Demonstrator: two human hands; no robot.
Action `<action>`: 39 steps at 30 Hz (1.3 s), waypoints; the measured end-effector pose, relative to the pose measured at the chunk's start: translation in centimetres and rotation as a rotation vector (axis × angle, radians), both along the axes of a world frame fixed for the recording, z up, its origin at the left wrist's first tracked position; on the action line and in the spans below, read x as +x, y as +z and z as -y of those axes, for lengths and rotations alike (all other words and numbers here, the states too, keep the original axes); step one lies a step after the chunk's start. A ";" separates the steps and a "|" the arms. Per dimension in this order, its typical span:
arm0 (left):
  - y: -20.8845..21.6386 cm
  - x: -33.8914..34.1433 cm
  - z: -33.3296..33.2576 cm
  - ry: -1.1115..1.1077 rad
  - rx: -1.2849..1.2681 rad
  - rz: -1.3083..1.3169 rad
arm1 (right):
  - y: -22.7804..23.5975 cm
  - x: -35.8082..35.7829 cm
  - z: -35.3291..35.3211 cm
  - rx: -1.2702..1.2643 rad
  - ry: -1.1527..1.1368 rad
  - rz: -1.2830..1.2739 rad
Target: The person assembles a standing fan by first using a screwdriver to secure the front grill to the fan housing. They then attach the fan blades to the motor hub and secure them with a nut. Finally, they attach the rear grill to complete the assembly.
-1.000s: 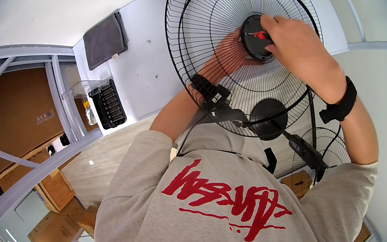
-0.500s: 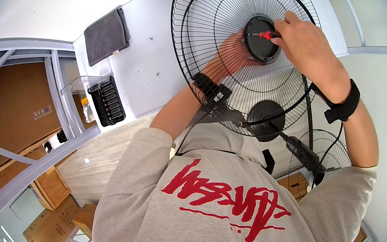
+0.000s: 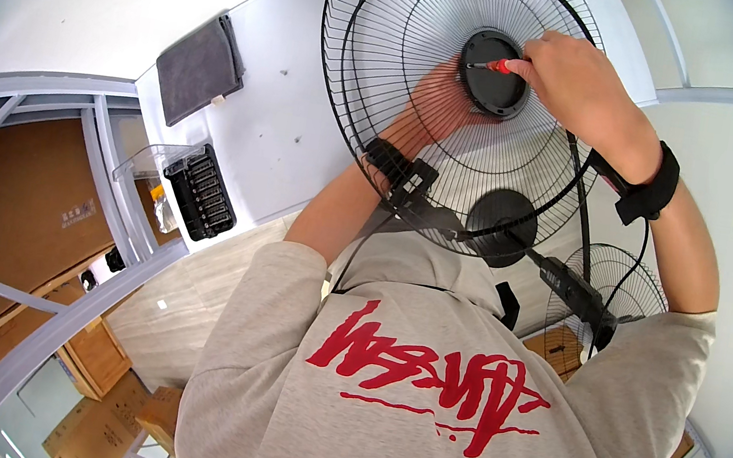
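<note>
At the upper centre, the black wire fan guard (image 3: 383, 56) looks light and springy, probably best held by its stiffer hub disc (image 3: 500, 95). The right hand (image 3: 582, 83) pinches a red-handled screwdriver (image 3: 504, 66) there; the left hand (image 3: 440, 103) is behind, fingers too hidden to tell.

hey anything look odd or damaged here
No clear damage on the fan guard. Slightly odd: tiny bits scattered on the white tabletop, and a white speck on the floor, perhaps dropped; both too small to identify.

Pouch (image 3: 196, 76), case (image 3: 201, 193) on white table (image 3: 255, 151)
</note>
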State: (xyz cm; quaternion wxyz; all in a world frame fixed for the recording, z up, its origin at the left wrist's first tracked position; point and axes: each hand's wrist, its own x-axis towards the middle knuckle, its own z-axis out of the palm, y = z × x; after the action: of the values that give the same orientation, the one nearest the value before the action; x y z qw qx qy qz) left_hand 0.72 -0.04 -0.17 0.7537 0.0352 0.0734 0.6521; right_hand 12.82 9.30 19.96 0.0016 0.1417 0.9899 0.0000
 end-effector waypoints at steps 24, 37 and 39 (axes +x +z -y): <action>1.8 -0.1 0.5 0.052 0.028 -0.289 | 0.2 0.4 -0.8 -0.290 -0.180 0.043; 1.6 -0.2 0.5 0.031 -0.037 -0.125 | 1.0 -0.1 0.4 -0.060 -0.113 0.140; 1.7 -0.3 0.7 0.005 -0.063 -0.044 | 1.2 -0.2 0.5 -0.139 -0.151 0.132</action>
State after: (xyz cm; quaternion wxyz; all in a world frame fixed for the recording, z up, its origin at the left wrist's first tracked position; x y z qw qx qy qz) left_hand 0.43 -0.69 1.51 0.7509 0.0257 0.1105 0.6506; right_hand 12.65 8.79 21.20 0.0768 0.2150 0.9718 -0.0592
